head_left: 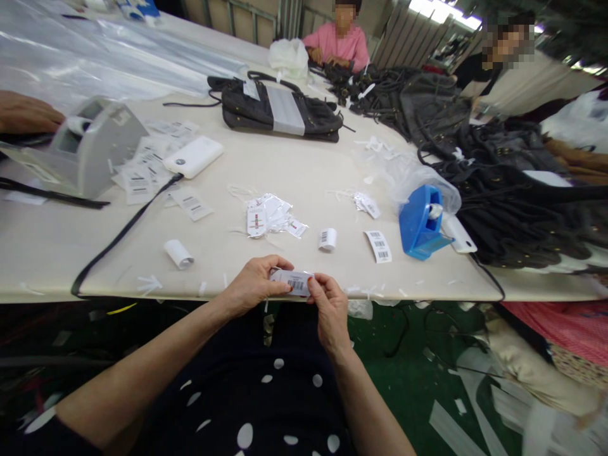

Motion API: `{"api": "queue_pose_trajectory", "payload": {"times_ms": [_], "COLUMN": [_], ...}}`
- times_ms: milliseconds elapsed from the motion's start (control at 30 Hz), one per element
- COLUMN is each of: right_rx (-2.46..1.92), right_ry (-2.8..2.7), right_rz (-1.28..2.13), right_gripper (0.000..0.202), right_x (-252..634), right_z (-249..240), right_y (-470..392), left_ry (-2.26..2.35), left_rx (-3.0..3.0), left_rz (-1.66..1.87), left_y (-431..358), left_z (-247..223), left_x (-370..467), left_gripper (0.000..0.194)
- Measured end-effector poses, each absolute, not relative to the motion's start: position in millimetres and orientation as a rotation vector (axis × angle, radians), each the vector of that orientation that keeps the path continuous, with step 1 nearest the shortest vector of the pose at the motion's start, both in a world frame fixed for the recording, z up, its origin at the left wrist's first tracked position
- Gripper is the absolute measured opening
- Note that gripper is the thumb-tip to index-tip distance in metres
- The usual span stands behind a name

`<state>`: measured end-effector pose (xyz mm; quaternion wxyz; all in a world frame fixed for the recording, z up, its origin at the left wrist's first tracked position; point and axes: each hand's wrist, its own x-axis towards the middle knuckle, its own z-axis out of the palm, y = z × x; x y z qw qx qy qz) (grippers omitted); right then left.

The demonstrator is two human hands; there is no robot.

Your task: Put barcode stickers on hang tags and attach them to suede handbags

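Between my two hands, at the table's near edge, is a white hang tag (295, 282) with a printed barcode facing up. My left hand (254, 282) pinches its left end, and my right hand (330, 307) grips the right end between thumb and fingers. Just beyond lies a loose pile of white hang tags (275, 214) with strings. A curled barcode label strip (327, 239) sits to the right of the pile, and a flat strip of barcode labels (378, 246) lies farther right. A smaller bunch of tags (365, 204) rests behind them.
A blue tape dispenser (420, 225) stands at the right, near heaped dark bags (503, 202). At the left are a grey dispenser (102, 145), a white power bank (194, 157) and a curled paper (179, 254). Folded dark bags (280, 111) lie farther back. Other people sit around the table.
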<state>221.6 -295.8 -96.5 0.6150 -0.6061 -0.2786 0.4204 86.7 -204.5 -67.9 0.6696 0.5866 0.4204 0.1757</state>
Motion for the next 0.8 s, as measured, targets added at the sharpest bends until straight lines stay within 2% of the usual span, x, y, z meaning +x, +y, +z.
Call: {"api": "queue_pose_trajectory", "payload": {"times_ms": [167, 333, 500, 800], "right_rx": [-1.334, -1.347, -1.276, -1.282], "right_ry": [-0.601, -0.538, -0.479, -0.502], "right_rz": [0.987, 1.007, 1.058, 1.007], "right_gripper": [0.017, 0.022, 0.033, 0.038], "right_x": [224, 228, 233, 273], "right_z": [-98, -100, -98, -91], "right_y": [-295, -294, -288, -280], "left_ry": [0.916, 0.949, 0.95, 1.114], "left_rx": [1.169, 1.157, 1.281, 1.523], "left_rz": [0.315, 0.202, 0.211, 0.483], "left_y": [-204, -203, -202, -175], "left_z": [-65, -63, -62, -64], "left_x": [80, 70, 71, 72], "left_gripper": [0.046, 0.029, 0.029, 0.034]}}
